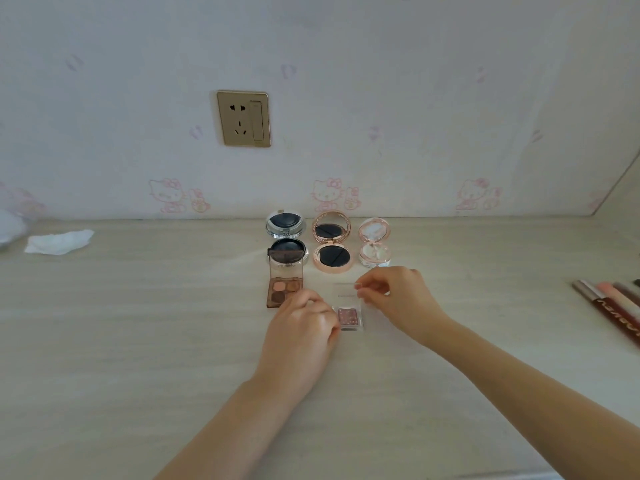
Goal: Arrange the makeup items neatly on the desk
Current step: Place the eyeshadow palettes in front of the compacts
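Both hands work at a small clear plastic case with a single pink glitter eyeshadow pan (349, 315), which lies open on the pale wood-grain desk (138, 341) between them. The left hand (301, 327) rests beside the case's pan half with its fingers curled, the fingertips touching the case's left edge; whether it truly pinches the case cannot be told. The right hand (398, 299) has its thumb and forefinger pinched on the upper end of the transparent lid, the other fingers loosely bent. Just beyond the left hand lies an open rectangular brown eyeshadow palette with four warm-toned pans (284, 289), its near corner partly hidden by the knuckles. Further beyond both hands, near the wall, stand three open round compacts in a row: a silver compact with a dark puff (286, 237), a rose-gold compact with a black puff (332, 242) and a small pink compact with pale powder (375, 244). Well off to the right of the right hand lie several slim brown and pink lip-gloss tubes (613, 303). Far to the left of the left hand sits a crumpled white tissue (59, 241).
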Motion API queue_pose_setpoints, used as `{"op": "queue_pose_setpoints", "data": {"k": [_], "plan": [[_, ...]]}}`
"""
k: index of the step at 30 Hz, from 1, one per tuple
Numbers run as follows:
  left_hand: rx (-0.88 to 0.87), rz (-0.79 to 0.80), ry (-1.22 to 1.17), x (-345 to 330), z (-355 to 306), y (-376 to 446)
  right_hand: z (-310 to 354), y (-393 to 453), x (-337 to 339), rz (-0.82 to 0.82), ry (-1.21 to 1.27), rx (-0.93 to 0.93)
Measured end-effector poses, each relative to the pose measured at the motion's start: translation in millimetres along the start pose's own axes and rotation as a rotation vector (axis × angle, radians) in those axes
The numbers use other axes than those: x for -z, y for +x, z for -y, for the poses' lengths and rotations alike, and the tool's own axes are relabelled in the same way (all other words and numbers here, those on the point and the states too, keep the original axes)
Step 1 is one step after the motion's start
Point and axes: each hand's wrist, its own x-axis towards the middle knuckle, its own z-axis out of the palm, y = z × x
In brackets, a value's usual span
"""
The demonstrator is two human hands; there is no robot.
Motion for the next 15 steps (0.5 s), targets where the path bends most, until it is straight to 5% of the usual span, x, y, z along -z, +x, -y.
{"op": "queue_pose_setpoints", "data": {"k": [15], "plan": [[0.005,-0.007,0.059,-5.2,29.3,25.8,5.5,43.6,-14.3,-0.033,0.054,-0.014]]}}
